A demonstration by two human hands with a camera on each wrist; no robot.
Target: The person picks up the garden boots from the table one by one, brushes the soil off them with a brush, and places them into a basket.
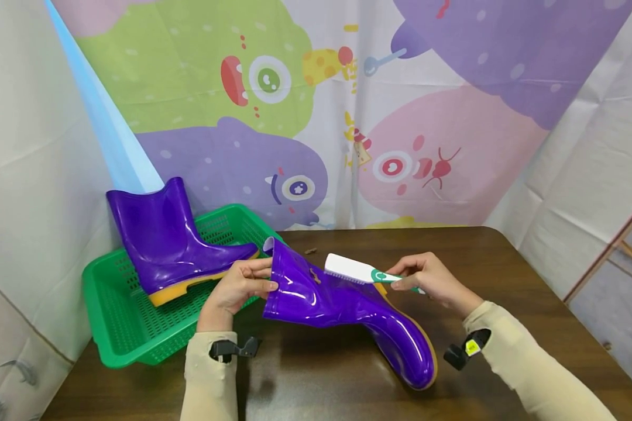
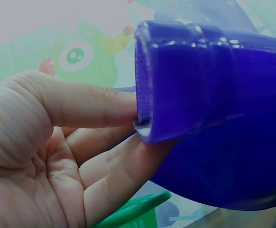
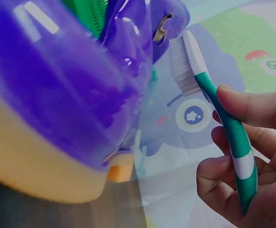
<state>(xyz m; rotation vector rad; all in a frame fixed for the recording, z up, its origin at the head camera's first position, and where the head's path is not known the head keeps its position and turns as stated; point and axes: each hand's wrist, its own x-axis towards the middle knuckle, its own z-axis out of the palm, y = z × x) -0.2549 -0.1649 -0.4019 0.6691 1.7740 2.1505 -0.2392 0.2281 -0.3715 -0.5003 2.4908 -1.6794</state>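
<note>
The left hand point(image 1: 242, 286) pinches the rim of a glossy purple rubber rain boot point(image 1: 342, 301) between thumb and fingers, at the opening of the shaft. This boot lies tilted above or on the brown wooden table point(image 1: 305, 374), its opening toward the left hand, its toe pointing down and toward the near right, and its yellow sole facing the far right; whether any part of it touches the tabletop cannot be told. A small gold-coloured mark point(image 1: 315, 275) shows on the shaft.

The right hand point(image 1: 432, 278) grips the green-and-white handle of a cleaning brush point(image 1: 350, 269), thumb on 1 side and fingers curled round the other. The brush's white head reaches left over the shaft, above the heel, with its pale bristles turned toward the boot. The bristles are close to the purple surface, but contact cannot be made out.

To the left, a perforated green plastic basket point(image 1: 101, 336) stands on the table. The 2nd purple rain boot point(image 1: 163, 240) rests tilted in it, with the shaft rising above the rim and the toe pointing right. Both arms wear beige sleeves point(image 1: 210, 374), with 1 black wrist camera point(image 1: 234, 349) on each. Behind the table hangs a cloth backdrop point(image 1: 210, 76) printed with green, purple and pink cartoon monsters.
</note>
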